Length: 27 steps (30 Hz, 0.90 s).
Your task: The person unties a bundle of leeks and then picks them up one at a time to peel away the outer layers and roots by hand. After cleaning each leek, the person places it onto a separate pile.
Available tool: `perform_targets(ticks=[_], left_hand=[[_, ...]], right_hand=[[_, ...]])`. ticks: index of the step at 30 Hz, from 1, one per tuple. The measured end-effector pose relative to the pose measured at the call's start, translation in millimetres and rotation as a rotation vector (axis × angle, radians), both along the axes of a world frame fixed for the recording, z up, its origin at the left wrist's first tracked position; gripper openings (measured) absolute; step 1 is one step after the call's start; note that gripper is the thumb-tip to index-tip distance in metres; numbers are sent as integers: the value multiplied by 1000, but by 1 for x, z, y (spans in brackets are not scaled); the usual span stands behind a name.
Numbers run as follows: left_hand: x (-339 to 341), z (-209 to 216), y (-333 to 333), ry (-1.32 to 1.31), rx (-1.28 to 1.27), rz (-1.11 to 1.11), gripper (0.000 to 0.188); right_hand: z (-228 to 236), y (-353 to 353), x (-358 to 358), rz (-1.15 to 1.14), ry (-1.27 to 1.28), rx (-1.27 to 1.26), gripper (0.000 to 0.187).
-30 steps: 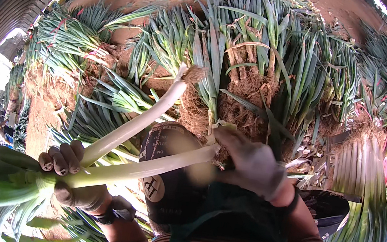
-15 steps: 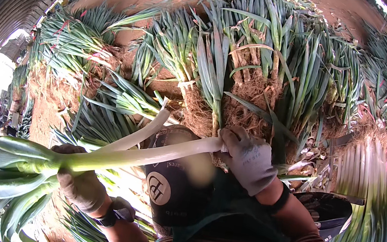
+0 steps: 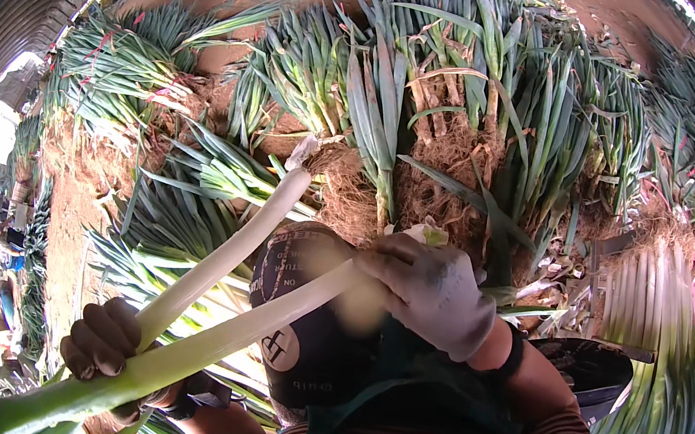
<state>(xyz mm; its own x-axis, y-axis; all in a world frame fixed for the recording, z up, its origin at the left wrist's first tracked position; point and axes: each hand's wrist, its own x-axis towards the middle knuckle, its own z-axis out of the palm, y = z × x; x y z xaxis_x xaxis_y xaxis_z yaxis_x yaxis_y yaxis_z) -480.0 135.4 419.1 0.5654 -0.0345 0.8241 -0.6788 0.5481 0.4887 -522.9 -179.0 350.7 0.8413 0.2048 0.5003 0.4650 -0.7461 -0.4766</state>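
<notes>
My left hand (image 3: pixel 103 344), in a dark-looking glove, is closed round the lower parts of two long green onions at the left. The nearer green onion (image 3: pixel 248 323) slants up to the right, its pale end reaching my right hand (image 3: pixel 435 291). That hand wears a whitish glove, and its fingers are closed on this end. A pale scrap of peel (image 3: pixel 427 233) shows just beyond its knuckles. The second green onion (image 3: pixel 231 258) rises more steeply, and its root end with a frayed tip is free. Most of the leaves are out of view at the lower left.
Bundles of green onions with brown roots (image 3: pixel 447 173) stand across the far side. A dark rounded object with print (image 3: pixel 295 276) sits before my lap. Trimmed onions (image 3: pixel 656 296) lie in a row at the right, beside a dark container (image 3: pixel 583 374).
The held onions have tilted more steeply, with their leafy ends dropping toward the lower left. My left hand has turned and shifted down; my right hand has moved slightly left along the nearer onion's end.
</notes>
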Motion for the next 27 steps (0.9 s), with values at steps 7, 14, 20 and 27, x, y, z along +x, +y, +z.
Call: perform_targets(ticks=[7, 14, 20, 27], left_hand=[[-3, 3, 6, 61, 88, 230, 46], [-2, 10, -4, 229, 102, 498, 46], [-2, 8, -6, 308, 9, 662, 56], [6, 6, 21, 87, 45, 337, 49]], right_hand=[[-14, -36, 8, -449, -16, 56, 11], [-14, 9, -12, -339, 128, -128, 29], [-77, -41, 5, -561, 316, 191, 17], [-14, -43, 9, -53, 299, 363, 25]])
